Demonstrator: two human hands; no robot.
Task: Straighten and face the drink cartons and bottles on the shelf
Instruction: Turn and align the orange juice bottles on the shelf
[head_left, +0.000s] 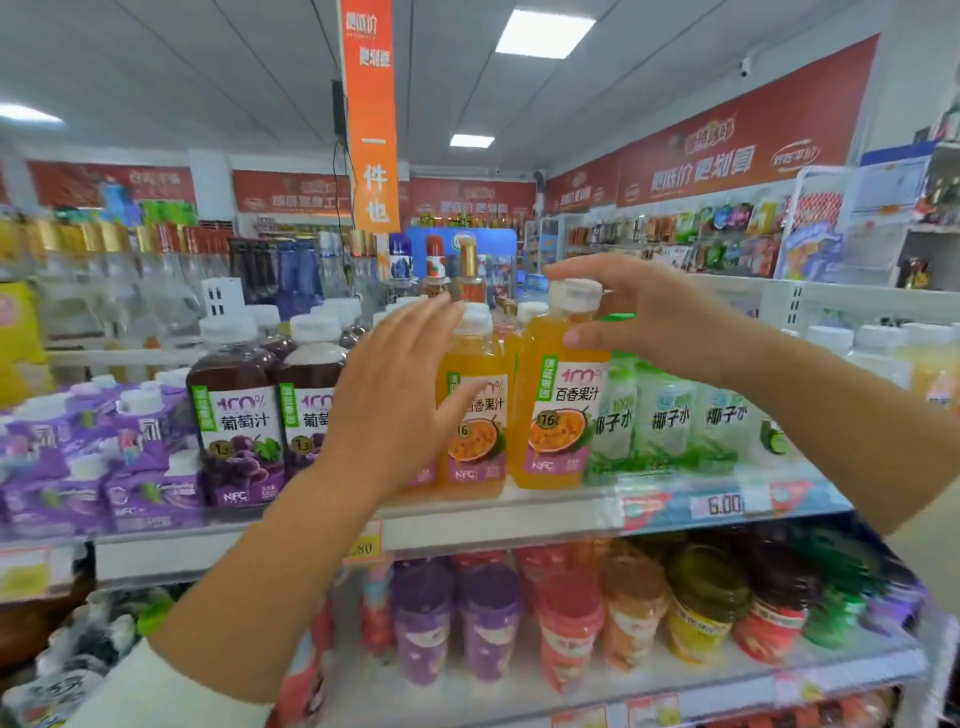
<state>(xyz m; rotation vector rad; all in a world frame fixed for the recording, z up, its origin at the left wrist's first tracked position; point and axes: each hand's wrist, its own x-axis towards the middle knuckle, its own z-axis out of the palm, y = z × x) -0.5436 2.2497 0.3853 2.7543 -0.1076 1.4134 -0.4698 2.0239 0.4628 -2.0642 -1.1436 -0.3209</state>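
Note:
Two orange passion fruit juice bottles stand at the front of the upper shelf (519, 512). My right hand (641, 317) wraps round the neck of the right passion fruit bottle (558, 410): the thumb lies on its shoulder and the fingers reach behind its white cap. In front of the left passion fruit bottle (475, 364), partly covering its label, is my left hand (400, 395) with straight fingers, holding nothing. Two dark grape juice bottles (236, 415) stand to the left with their labels facing out. Coconut water bottles (670, 415) stand to the right.
Purple juice cartons (78, 467) fill the shelf's left end. More bottles stand in rows behind the front ones. Price tags (724, 504) run along the shelf edge. The lower shelf (675, 675) holds coloured cups. Other store shelves and red banners lie beyond.

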